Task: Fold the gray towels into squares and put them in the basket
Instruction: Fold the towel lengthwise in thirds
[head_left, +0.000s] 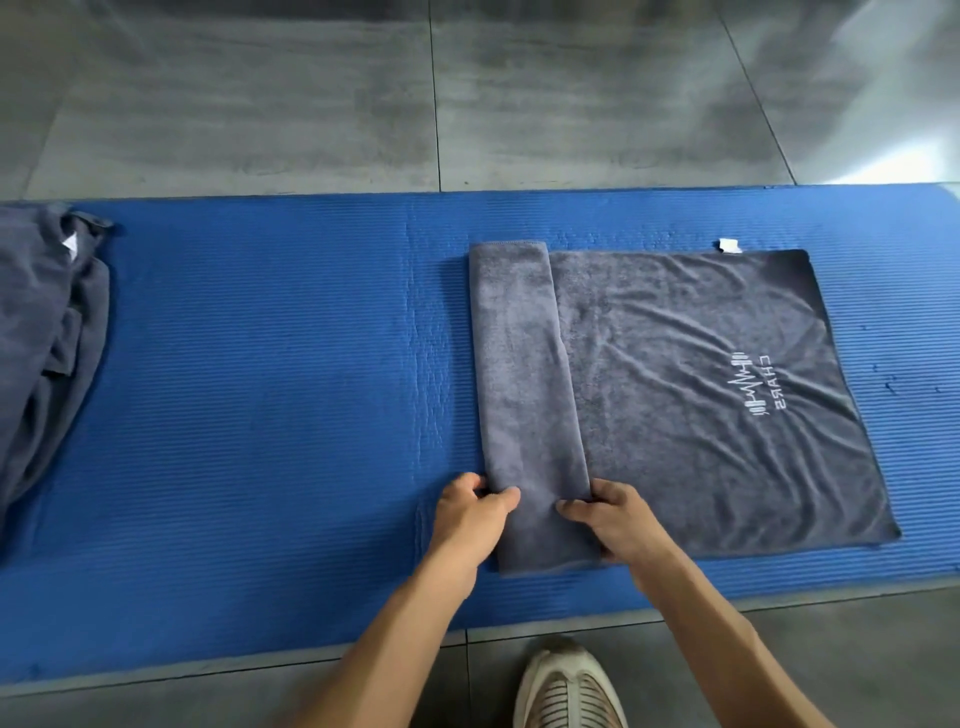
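**Both hands pinch the folded strip of a gray towel on a blue mat**

A gray towel (701, 395) lies spread on a blue mat (260, 389) on a tiled floor (467, 93). Its left part is folded over into a long narrow strip that runs from the far edge to the near edge, lying on top of the rest of the cloth. White lettering and a wavy logo show on the flat right part, and a small white tag (730, 246) sticks out at the far edge.

The left hand (470, 512) grips the strip's left edge near the near end, thumb on top and fingers curled under the cloth. The right hand (613, 519) pinches the strip's right edge at about the same height, fingers curled around the fold.

A heap of crumpled gray towels (47, 332) sits at the mat's left end, well apart from the spread one. A light shoe (569, 691) rests on the floor just beside the mat's near edge.
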